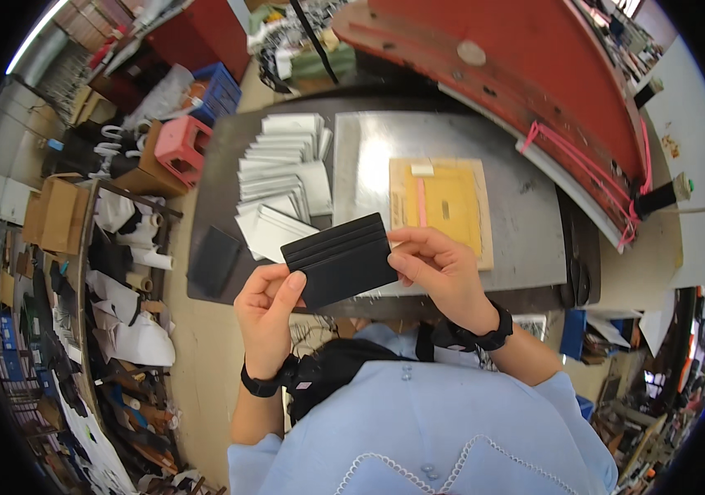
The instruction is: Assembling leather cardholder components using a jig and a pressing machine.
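Note:
Between my two hands is a black card holder (344, 268) with several slanted slots along its upper part, held up over the table's near edge and tilted up to the right. My left hand (270, 309) pinches its left end, thumb on the front. At the right end, my right hand (439, 268) grips the edge between thumb and fingers. Just beyond lies a stack of white slotted card pieces (282, 186) in overlapping rows. Another flat black piece (214, 257) rests at the table's left corner. A yellow rectangular template (447, 210) on a tan board sits beyond my right hand.
The template lies on a grey metal plate (525, 239) on the dark table (233, 157). A large red machine part (484, 74) with pink cord overhangs the far right. On the left stand a rack of material scraps (125, 280), a pink stool (181, 148) and a blue crate (219, 92).

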The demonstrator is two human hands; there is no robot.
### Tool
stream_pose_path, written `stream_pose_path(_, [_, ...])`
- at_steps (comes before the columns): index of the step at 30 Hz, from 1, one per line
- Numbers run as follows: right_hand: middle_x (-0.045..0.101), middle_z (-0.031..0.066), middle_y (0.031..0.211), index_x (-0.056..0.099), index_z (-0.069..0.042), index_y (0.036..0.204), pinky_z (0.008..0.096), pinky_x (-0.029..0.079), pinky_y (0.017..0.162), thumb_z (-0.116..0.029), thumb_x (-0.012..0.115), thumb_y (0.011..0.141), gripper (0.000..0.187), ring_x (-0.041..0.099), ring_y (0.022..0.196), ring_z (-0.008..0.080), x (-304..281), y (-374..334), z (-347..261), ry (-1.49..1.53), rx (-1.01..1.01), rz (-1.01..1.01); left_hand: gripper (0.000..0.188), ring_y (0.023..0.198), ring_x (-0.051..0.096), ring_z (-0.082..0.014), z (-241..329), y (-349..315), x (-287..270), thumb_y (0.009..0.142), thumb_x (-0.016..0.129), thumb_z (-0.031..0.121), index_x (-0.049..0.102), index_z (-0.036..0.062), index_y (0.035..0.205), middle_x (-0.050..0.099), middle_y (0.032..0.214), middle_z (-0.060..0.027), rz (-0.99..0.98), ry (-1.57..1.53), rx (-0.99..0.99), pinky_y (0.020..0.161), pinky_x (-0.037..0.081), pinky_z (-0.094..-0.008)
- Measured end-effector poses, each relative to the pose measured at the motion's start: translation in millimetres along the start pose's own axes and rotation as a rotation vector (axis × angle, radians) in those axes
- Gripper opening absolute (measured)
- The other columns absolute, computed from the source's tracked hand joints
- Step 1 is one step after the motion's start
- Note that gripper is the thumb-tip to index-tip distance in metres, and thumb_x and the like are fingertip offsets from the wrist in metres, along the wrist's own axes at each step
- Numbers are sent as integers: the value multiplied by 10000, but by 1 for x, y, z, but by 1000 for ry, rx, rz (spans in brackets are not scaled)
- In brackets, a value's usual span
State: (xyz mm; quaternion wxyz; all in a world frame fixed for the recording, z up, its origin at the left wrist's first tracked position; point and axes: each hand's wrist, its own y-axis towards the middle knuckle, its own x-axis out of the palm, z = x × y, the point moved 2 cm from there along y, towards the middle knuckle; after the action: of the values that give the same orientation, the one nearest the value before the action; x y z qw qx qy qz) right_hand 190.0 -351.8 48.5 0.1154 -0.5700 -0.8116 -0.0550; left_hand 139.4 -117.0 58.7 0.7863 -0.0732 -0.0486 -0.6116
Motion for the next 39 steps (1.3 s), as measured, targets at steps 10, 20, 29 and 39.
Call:
stream_pose_path(10, [695,17,964,662,-15,1159,207,472,670,-121,671,940,243,603,816,52,39,38,-1,6,-93,-84,113,707,651,-97,24,1,-25,957,634,96,626,11,1031,690,876,-50,93,-47,119,639,545,-252])
stream_pose_path(20, [698,-1,962,689,-16,1135,189,453,682,-106,665,939,218,582,810,32,63,48,9,-11,-80,-106,105,709,662,-99,18,-9,-49,949,645,86,625,30,1035,708,903,-57,144,-70,146,641,552,-248])
stream_pose_path(29, [675,-14,899,696,-23,1124,185,445,654,-118,677,935,212,564,764,29,78,47,10,-15,-92,-115,114,709,648,-77,12,-14,-63,950,648,95,622,34,1042,706,889,-46,159,-115,105,634,541,-234])
stream_pose_path(39, [683,3,904,677,8,1124,198,459,681,-139,663,948,230,585,785,47,89,47,26,-118,-1,-175,121,690,631,-68,9,-22,-67,941,658,92,595,64,1041,649,793,-1,218,-175,-53,619,516,-216])
